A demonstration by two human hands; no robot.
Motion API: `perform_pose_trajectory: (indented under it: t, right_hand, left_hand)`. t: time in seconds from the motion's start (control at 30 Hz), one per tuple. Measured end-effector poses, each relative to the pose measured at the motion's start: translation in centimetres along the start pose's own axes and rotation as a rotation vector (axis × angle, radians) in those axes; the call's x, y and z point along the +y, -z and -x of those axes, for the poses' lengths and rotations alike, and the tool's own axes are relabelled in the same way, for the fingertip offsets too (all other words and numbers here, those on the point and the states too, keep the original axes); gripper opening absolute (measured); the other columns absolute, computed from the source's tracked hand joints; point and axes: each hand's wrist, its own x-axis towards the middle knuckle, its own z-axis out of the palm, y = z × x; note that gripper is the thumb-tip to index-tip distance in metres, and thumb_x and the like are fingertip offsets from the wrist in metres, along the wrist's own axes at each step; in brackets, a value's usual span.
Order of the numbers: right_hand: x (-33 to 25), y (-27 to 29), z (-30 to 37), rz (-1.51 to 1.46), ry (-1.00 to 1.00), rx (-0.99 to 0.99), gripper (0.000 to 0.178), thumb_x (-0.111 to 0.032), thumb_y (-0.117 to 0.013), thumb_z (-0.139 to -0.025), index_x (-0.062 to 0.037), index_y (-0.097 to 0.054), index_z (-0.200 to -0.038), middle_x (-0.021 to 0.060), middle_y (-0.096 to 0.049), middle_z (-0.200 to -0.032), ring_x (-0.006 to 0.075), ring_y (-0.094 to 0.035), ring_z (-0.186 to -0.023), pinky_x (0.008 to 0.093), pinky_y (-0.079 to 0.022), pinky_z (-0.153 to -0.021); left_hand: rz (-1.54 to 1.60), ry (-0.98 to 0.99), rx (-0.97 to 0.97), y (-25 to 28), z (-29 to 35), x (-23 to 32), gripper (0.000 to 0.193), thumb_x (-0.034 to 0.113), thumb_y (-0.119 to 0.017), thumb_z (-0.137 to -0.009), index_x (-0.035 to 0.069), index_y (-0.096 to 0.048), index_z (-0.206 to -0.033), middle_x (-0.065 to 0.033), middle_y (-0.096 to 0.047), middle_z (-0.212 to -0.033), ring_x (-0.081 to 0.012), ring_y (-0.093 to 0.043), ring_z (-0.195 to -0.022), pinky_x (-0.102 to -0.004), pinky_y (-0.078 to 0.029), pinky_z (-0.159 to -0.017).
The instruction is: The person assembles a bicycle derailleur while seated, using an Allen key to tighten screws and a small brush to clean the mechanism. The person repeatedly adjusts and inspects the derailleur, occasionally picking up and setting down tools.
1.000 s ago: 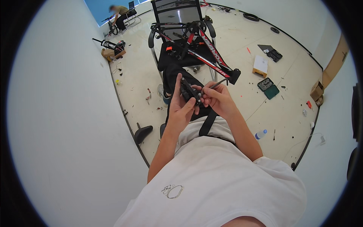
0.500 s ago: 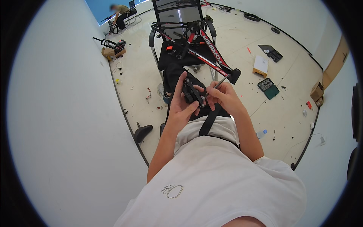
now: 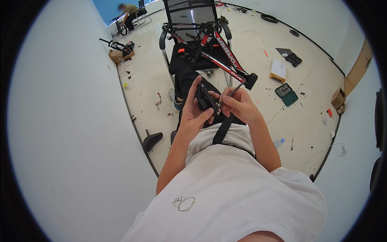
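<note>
Left hand cupping a small black component at lap height, in front of the torso — fingers curling up behind it, thumb closing over its near lower edge, palm wrapping it firmly rather than lying open. Right hand pinching a thin metal tool between thumb and bent fingers, closed tightly around the shaft; tip meeting the right side of the black component, upper end slanting up and to the right. Exact seating of the tip in the part being too small to tell. Both hands touching or nearly touching across the component, held above dark trousers and a black strap hanging over the white shirt. Just beyond the hands, a red and black bicycle frame resting across a black chair. On the pale floor to the right, well apart from the hands — a green parts tray, a white box and a plastic bottle. Far back, another person bending over a separate bicycle.
</note>
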Motion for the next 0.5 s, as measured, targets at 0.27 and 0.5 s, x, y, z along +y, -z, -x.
perform_pose_trajectory:
  t: [0.27, 0.5]
  right_hand:
    - [0.21, -0.14, 0.10, -0.072, 0.044, -0.035, 0.015, -0.012, -0.064, -0.091, 0.0025, -0.060, -0.092, 0.0117, -0.063, -0.081, 0.0153, -0.061, -0.070, 0.0275, -0.050, -0.062]
    - [-0.07, -0.20, -0.01, -0.032, -0.064, 0.063, 0.016, -0.014, -0.062, -0.093, 0.0020, -0.061, -0.091, 0.0098, -0.064, -0.077, 0.0149, -0.061, -0.066, 0.0262, -0.050, -0.058]
  left_hand:
    - [0.004, -0.003, 0.013, 0.38, -0.07, 0.08, 0.089, -0.002, -0.061, -0.083, 0.019, -0.012, -0.154, -0.0143, -0.055, -0.120, -0.0198, -0.062, -0.090, -0.0228, -0.046, -0.055]
    - [-0.023, 0.004, -0.002, 0.28, 0.03, -0.08, 0.089, 0.000, -0.063, -0.084, 0.018, -0.011, -0.154, -0.0145, -0.055, -0.120, -0.0188, -0.062, -0.090, -0.0226, -0.047, -0.055]
